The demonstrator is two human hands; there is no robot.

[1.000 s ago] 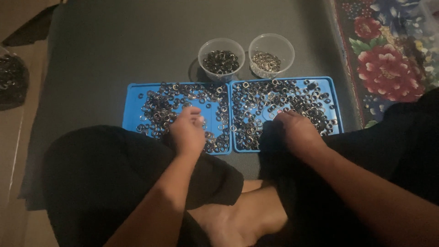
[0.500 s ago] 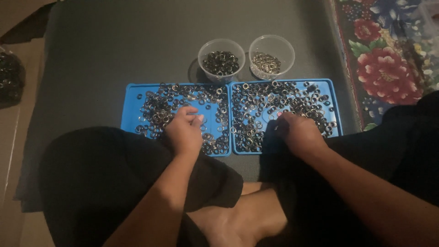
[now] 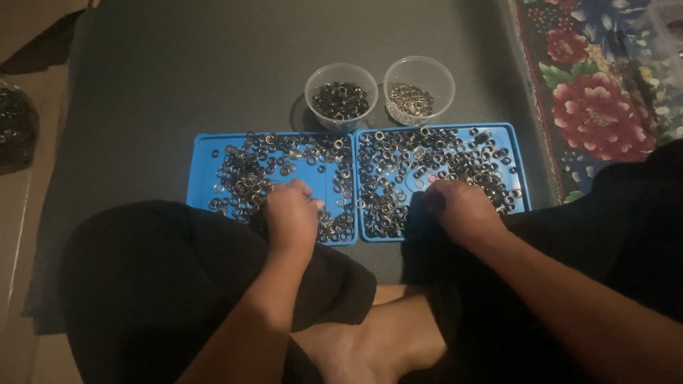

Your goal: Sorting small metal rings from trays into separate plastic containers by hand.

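small metal rings, scattered, 2 blue trays

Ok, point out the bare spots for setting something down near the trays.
The dark grey mat is bare left of the two clear plastic cups and left of the blue trays. Both trays are crowded with small metal rings, where the left hand and right hand rest.

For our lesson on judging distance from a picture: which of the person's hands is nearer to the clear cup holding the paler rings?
Right. The right hand rests on the right blue tray, just below the cup of paler rings. The left hand is on the left blue tray, farther off.
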